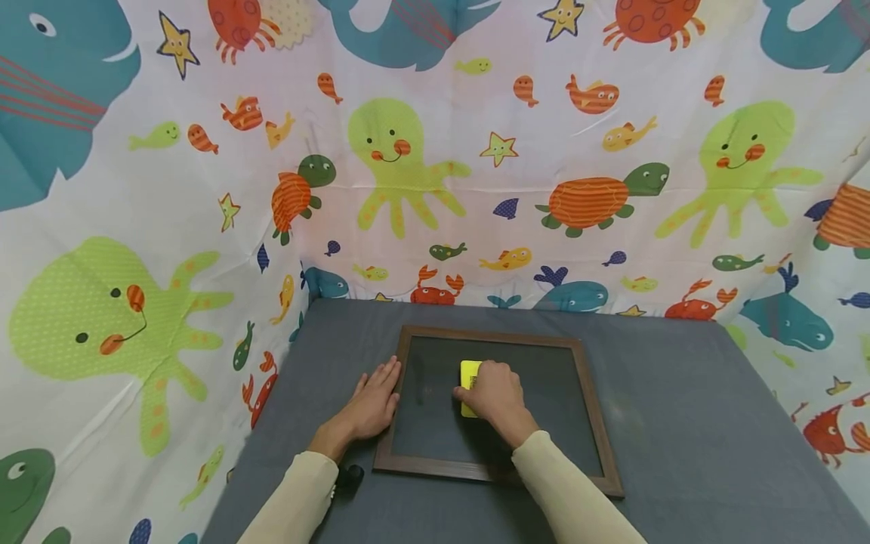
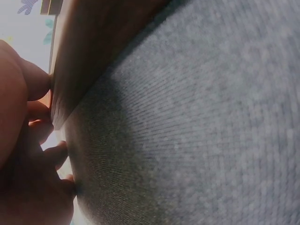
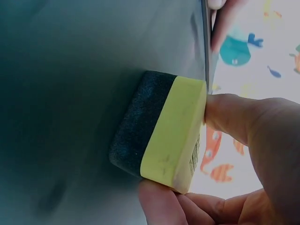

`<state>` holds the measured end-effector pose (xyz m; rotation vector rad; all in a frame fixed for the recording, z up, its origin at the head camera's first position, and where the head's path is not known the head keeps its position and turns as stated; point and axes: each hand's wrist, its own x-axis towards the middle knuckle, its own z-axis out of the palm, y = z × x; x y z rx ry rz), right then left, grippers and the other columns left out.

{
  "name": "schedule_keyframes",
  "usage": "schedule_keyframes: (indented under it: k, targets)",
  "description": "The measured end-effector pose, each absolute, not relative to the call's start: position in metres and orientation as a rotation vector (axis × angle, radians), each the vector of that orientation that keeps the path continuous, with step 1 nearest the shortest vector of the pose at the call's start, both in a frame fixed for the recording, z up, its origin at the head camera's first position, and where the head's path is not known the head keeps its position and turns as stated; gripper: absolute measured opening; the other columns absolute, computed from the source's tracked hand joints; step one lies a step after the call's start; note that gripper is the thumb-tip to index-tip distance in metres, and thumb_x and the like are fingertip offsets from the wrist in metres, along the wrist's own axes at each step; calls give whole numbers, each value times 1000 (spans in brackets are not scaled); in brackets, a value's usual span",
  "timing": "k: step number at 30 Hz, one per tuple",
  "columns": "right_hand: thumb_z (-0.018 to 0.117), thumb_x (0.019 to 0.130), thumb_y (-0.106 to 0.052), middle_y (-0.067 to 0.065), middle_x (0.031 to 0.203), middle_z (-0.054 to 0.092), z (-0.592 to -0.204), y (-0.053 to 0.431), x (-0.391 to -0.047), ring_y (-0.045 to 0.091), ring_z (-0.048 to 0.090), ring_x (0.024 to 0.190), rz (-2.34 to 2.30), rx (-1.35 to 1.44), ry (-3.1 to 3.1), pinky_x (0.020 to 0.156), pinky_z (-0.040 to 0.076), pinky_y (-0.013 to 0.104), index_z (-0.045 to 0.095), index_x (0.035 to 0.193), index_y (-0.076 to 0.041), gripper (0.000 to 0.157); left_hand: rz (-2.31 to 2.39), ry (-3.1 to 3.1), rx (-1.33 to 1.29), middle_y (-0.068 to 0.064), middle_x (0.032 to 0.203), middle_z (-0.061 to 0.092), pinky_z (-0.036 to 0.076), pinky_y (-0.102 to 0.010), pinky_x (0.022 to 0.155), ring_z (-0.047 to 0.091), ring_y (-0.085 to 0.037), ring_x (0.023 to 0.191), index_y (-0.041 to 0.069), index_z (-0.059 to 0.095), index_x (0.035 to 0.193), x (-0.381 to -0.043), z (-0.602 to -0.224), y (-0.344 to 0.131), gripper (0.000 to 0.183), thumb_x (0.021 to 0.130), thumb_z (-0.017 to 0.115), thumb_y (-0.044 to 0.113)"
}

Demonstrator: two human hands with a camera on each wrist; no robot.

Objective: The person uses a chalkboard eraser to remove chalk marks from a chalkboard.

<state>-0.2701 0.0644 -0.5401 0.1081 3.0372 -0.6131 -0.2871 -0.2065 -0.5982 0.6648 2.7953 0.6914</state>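
Observation:
A blackboard [image 1: 435,438] in a brown wooden frame [image 1: 489,334] lies flat on the table. My right hand [image 1: 499,394] grips a yellow board eraser [image 1: 468,370] near the middle of the board. In the right wrist view, the thumb and fingers pinch the eraser [image 3: 171,133] at its yellow top, and its dark felt side faces the black surface. My left hand [image 1: 370,404] rests beside the board, fingers extended, with fingertips at the left edge of the frame. The left wrist view shows these fingers [image 2: 40,84] against the wooden edge [image 2: 89,51].
Grey cloth [image 1: 680,423] covers the table around the board. A curtain [image 1: 503,151] printed with sea animals stands behind it and at both sides. Beside the left wrist is a small dark round object [image 1: 351,477], its kind unclear.

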Motion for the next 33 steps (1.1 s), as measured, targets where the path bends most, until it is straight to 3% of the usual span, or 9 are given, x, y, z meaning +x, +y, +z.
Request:
schedule_keyframes:
  k: [6,17,23,33]
  targets:
    - [89,88,-48,13,88,65,-544,107,-259,28,63,76,-647,256,3007,70,59,43,69,113,4,62,670,2793,655,-14,185,12,13,-69,133,18,-40,170,2,20,175,-289,-598,-206,66,118,46,23]
    - [88,87,-49,14,83,64,-542,164,-248,28,62,71,-559,282,3020,65,57,44,66,110,8,65,670,2796,657,-15,185,13,13,-70,132,18,-42,170,1,20,175,-286,-598,-205,65,118,46,21]
    - [88,87,-50,13,81,62,-541,176,-247,28,61,68,-518,312,3006,61,56,42,66,106,7,64,782,2776,692,-18,184,14,10,-74,131,17,-47,168,-1,20,174,-287,-604,-207,65,118,44,21]
    - [88,87,-50,13,82,62,-539,179,-248,28,61,68,-500,308,3015,61,56,42,65,105,7,64,812,2777,675,-11,185,11,9,-71,133,14,-40,171,5,19,176,-294,-618,-208,67,118,46,25]
